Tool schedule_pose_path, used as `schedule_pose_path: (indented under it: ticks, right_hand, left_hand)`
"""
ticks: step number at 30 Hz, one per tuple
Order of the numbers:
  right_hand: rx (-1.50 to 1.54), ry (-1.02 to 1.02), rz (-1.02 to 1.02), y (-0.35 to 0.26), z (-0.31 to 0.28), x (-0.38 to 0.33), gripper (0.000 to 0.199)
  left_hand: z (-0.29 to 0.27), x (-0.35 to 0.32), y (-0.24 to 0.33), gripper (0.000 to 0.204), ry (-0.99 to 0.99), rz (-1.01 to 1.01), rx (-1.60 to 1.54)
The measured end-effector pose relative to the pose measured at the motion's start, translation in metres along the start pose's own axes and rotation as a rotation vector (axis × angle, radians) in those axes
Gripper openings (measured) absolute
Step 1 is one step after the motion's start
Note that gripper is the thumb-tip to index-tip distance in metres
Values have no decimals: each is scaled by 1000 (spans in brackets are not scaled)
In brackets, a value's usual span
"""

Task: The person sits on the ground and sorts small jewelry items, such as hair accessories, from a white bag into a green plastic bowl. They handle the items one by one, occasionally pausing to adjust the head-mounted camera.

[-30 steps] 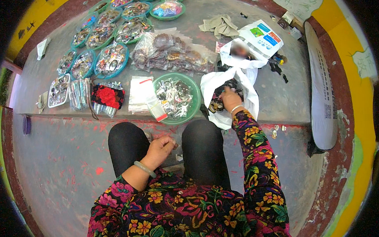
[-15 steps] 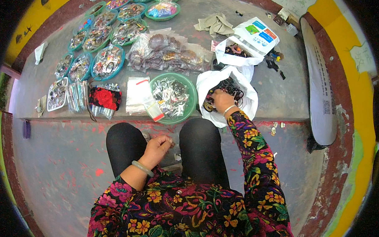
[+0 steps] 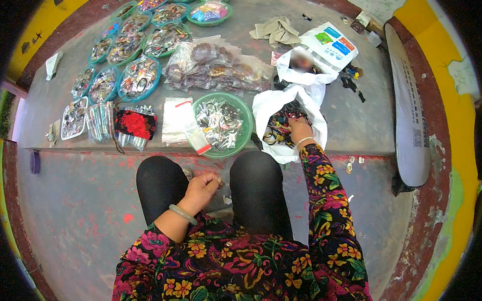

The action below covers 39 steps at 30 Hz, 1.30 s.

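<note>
My right hand point(image 3: 299, 129) reaches into an open white plastic bag point(image 3: 264, 104) lying on the raised grey ledge. Its fingers are buried among small dark items point(image 3: 278, 129) in the bag, so their grip is hidden. My left hand point(image 3: 201, 188), with a pale green bangle on the wrist, rests between my black-trousered knees with its fingers curled closed. Nothing clearly shows in it. A green bowl point(image 3: 247, 130) of small clear packets stands just left of the bag.
Several teal and green dishes point(image 3: 139, 78) of small trinkets line the ledge at far left. Clear bags point(image 3: 217, 66) of dark pieces, a stack of clear sleeves point(image 3: 177, 121), a red-and-black pouch point(image 3: 136, 124), a white printed bag point(image 3: 330, 42) and a long white board point(image 3: 409, 107) lie around.
My right hand has stayed in the white bag, shifting slightly among the items. My left hand keeps its place between my knees.
</note>
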State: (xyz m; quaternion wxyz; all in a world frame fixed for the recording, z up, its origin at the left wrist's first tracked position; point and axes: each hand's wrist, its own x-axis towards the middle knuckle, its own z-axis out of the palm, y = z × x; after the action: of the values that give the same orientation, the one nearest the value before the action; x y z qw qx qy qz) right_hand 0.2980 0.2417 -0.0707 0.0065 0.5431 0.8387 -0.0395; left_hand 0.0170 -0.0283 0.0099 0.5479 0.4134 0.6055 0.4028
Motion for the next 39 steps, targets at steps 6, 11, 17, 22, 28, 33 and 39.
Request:
schedule_pose_path:
  ticks: [6, 11, 17, 22, 28, 33, 39]
  right_hand:
    - [212, 15, 110, 23, -22, -15, 18]
    - [462, 53, 135, 25, -26, -26, 17]
    - [1285, -50, 401, 25, -53, -36, 22]
    - [1481, -101, 435, 23, -87, -41, 32]
    - [1435, -100, 452, 13, -103, -42, 28]
    - [1480, -159, 518, 4, -105, -39, 27]
    - [1191, -250, 528, 15, -80, -32, 30]
  left_hand:
    - [1, 0, 0, 19, 20, -10, 11]
    - [0, -2, -5, 19, 45, -11, -34]
    - [-6, -5, 3, 18, -25, -74, -7]
    - [-6, -6, 8, 20, -25, -83, 17]
    - [-6, -5, 2, 21, -17, -83, 8]
    - [-6, -5, 6, 20, -13, -82, 7]
    - [-6, -5, 3, 19, -13, -68, 29]
